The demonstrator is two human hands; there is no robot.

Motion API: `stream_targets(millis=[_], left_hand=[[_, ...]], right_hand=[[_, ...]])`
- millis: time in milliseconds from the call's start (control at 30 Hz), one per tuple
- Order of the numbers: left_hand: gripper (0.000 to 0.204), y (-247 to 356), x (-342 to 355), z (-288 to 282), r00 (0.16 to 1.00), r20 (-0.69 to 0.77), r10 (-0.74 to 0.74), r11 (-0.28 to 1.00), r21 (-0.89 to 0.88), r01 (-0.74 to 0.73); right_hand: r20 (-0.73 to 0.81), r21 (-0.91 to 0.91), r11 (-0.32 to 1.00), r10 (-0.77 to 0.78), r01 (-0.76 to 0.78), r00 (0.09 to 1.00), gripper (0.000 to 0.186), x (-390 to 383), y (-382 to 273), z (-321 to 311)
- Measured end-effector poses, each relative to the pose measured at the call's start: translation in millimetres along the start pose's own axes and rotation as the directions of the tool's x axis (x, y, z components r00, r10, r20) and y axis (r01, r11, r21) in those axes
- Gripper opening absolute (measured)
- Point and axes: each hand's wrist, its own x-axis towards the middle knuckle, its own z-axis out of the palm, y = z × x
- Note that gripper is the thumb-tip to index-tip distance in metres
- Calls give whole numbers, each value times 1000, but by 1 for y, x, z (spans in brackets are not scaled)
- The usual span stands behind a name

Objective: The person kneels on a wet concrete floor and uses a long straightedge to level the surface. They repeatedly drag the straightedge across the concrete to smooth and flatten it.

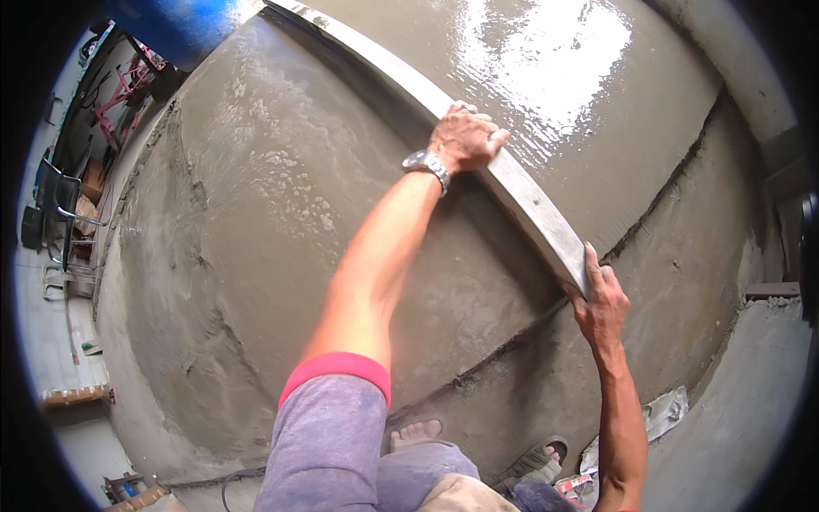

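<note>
A long pale straightedge bar runs diagonally from the top left to the middle right over wet grey screed, which has a glossy sheen at the top and cracked, grooved lines across it. My left hand, wearing a steel watch, is closed over the bar around its middle. My right hand is closed on the bar's near end at the right. My sandalled feet show at the bottom, partly hidden by my left arm and legs.
A blue drum stands at the top left. Along the left edge are a pink bicycle, a black chair and assorted clutter. A pale wall edge curves at the upper right, and crumpled bags lie at the lower right.
</note>
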Motion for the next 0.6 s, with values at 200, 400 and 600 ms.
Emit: stream_targets(millis=[200,400,600], left_hand=[[32,33,-17,7,993,-113,-12,998,-67,4],[33,13,-7,0,997,-72,-26,999,-27,25],[31,33,-15,2,996,-12,-92,996,-10,92]], right_hand=[[32,-9,999,35,-34,999,83,-32,12,-15],[-4,-17,1000,-2,2,1000,83,-13,3,-6],[31,27,1000,3,-4,1000,83,-28,13,-9]])
